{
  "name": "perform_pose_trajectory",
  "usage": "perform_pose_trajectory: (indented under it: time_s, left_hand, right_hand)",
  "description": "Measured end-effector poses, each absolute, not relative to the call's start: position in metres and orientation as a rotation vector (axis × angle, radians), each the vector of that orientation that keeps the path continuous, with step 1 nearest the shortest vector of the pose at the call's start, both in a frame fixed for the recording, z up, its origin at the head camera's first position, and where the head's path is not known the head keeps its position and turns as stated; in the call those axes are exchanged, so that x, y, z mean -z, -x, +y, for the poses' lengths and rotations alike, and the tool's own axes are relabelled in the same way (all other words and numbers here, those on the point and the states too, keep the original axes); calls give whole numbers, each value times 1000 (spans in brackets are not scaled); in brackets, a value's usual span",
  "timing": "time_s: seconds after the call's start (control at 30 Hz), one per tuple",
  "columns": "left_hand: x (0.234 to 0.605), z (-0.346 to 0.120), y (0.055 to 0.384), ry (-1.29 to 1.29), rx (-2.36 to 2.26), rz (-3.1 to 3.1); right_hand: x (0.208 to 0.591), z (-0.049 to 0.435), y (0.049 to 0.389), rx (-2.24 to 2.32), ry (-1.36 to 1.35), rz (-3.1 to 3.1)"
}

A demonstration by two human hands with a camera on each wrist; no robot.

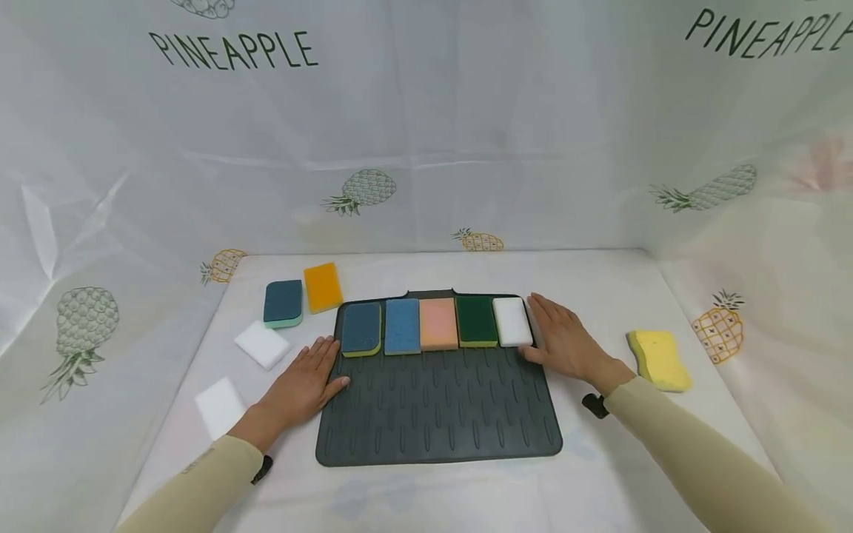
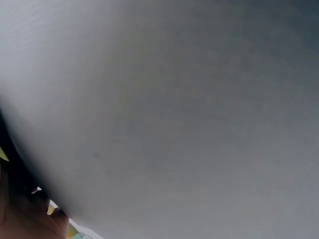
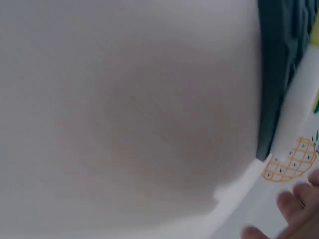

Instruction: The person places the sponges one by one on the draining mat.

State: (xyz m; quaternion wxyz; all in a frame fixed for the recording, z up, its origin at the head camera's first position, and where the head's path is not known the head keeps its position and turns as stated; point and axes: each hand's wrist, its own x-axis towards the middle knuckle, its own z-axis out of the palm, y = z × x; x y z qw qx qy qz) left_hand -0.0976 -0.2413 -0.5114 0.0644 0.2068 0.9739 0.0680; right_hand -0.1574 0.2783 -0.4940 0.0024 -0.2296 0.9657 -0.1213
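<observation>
A dark grey ridged mat [image 1: 440,414] lies on the white cloth, with a row of sponges along its far edge. From left these are a dark blue one [image 1: 362,327], a blue one [image 1: 403,326], a pink one [image 1: 437,323], a dark green one [image 1: 476,321] and a white one [image 1: 512,321]. My left hand [image 1: 301,385] rests at the mat's left edge, fingers extended, thumb over the border. Against the right edge lies my right hand [image 1: 566,339], its thumb near the white sponge's lower corner and its fingers straight alongside. Neither hand grips anything.
Left of the mat lie a teal-bottomed dark sponge [image 1: 283,302], an orange sponge [image 1: 323,287] and two white pads, one upper [image 1: 263,344] and one lower [image 1: 221,407]. A yellow sponge [image 1: 658,360] sits at the right. Pineapple-printed sheeting [image 1: 520,133] rises behind and at both sides.
</observation>
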Motion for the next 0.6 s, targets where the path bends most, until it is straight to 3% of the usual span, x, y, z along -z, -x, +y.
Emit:
perform_pose_trajectory:
  time_s: [0.6]
  left_hand:
    - [509, -250, 85, -635, -271, 2897]
  right_hand:
    - [512, 290, 96, 268, 582, 3091]
